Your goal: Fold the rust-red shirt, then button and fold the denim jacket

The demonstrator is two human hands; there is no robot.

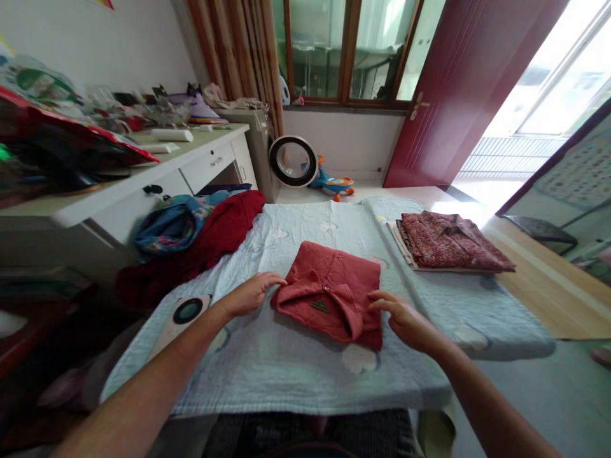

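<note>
A folded coral-red button-up shirt (pixel 351 277) lies on the cloth-covered table, its collar and dark neck label turned toward me. My left hand (pixel 252 294) reaches to the shirt's left edge, fingertips touching it near the collar, fingers stretched out. On the opposite side, my right hand (pixel 405 320) has its fingers extended and apart, with the fingertips resting on the shirt's right edge. Neither hand is closed around the fabric. Beside my left forearm lies a pale flat object with a round dark disc (pixel 188 311), partly covered by the arm.
A stack of folded clothes with a patterned dark-red garment (pixel 451 238) on top sits at the right. Dark-red cloth (pixel 224 232) and a blue floral garment (pixel 169 226) are heaped left, beside a cluttered white desk (pixel 114 184). Behind stand a washing machine with its round door (pixel 312 165) open and a toy.
</note>
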